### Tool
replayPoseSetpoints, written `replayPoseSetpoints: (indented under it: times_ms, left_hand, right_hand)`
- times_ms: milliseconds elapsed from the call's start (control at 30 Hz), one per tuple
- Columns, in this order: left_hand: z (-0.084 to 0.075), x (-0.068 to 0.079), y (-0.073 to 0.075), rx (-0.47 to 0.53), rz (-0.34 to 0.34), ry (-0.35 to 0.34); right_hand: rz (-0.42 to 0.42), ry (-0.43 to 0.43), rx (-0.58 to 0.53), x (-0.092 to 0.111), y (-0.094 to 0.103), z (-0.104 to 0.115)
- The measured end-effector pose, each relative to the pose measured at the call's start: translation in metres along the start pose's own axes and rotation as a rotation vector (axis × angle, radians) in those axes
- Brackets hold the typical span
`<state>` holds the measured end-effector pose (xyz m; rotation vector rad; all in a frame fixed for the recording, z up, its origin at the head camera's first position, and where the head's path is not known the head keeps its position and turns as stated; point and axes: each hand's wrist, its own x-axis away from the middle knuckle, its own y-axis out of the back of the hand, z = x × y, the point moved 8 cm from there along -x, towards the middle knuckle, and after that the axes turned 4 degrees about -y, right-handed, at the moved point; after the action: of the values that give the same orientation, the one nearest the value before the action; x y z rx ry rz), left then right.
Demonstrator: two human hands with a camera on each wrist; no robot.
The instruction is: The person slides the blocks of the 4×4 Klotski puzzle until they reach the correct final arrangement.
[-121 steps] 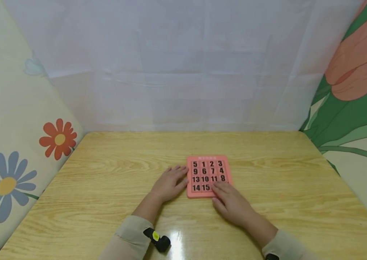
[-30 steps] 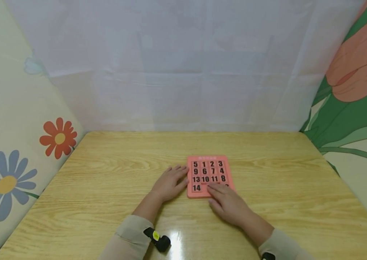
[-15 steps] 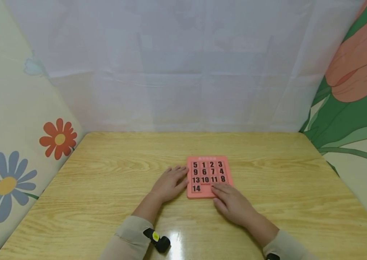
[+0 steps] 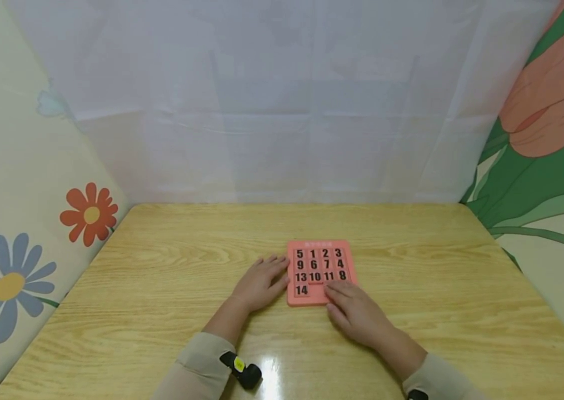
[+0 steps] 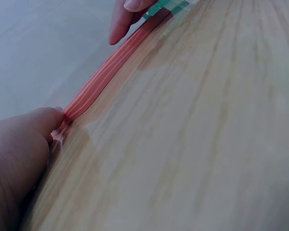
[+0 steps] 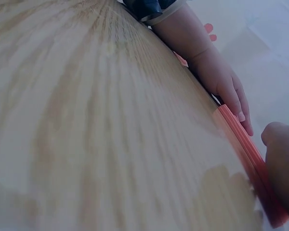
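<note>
A pink sliding number puzzle (image 4: pixel 323 301) lies flat on the table in the head view. Its top rows read 5 1 2 3, 9 6 7 4 and 13 10 11 8. In the bottom row tile 14 (image 4: pixel 302 290) shows, with a bare slot just right of it. My left hand (image 4: pixel 260 282) lies along the puzzle's left side, fingers extended and touching the frame. The fingertips of my right hand (image 4: pixel 359 314) rest on the bottom row's right part and hide the tiles there. Both wrist views show the puzzle's ridged pink edge (image 5: pixel 103 77) low against the wood.
The wooden table (image 4: pixel 186 233) extends around the puzzle on all sides. A white sheet (image 4: pixel 282 111) hangs behind it, and flowered panels stand left and right. A black wrist camera (image 4: pixel 248 375) is strapped over the left sleeve.
Tile 15, visible beside 14 four seconds ago, no longer shows; a bare slot is there. My right fingers slid left, then back right. My left hand has stayed put.
</note>
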<state>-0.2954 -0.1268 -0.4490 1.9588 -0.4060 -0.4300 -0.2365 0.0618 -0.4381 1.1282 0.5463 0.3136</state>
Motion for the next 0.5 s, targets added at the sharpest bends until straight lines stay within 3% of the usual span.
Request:
replayPoseSetpoints:
  times_ms: [500]
  left_hand:
    - [0.0, 0.0, 0.0, -0.013, -0.016, -0.002]
  right_hand:
    - [0.074, 0.057, -0.031, -0.021, -0.018, 0.031]
